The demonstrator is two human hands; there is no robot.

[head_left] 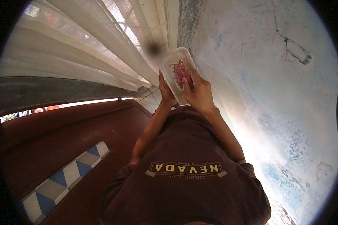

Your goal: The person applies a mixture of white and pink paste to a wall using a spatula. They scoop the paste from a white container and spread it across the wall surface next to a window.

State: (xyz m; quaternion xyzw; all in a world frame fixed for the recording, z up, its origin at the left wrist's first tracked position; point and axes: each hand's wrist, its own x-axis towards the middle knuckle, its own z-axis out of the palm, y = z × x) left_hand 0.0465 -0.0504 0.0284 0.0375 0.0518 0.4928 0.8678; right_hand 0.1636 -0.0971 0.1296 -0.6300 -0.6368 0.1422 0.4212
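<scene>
Clamping the pale tray point(184, 55) by its left side, the left hand point(166, 91) is holding it out ahead of the dark shirt point(184, 138), while the right hand point(200, 93) is pinching the red lump point(181, 72) inside, thumb and fingers on either side. Watching remotely, I'm judging the handling to be under way: the lump is lying within the tray, and I'm not managing to tell how much work is remaining. It's looking rough and ragged, deep red, with paler flecks showing along its left edge.

Sheer curtain point(45, 54), patchy pale-blue wall point(251, 75)
</scene>
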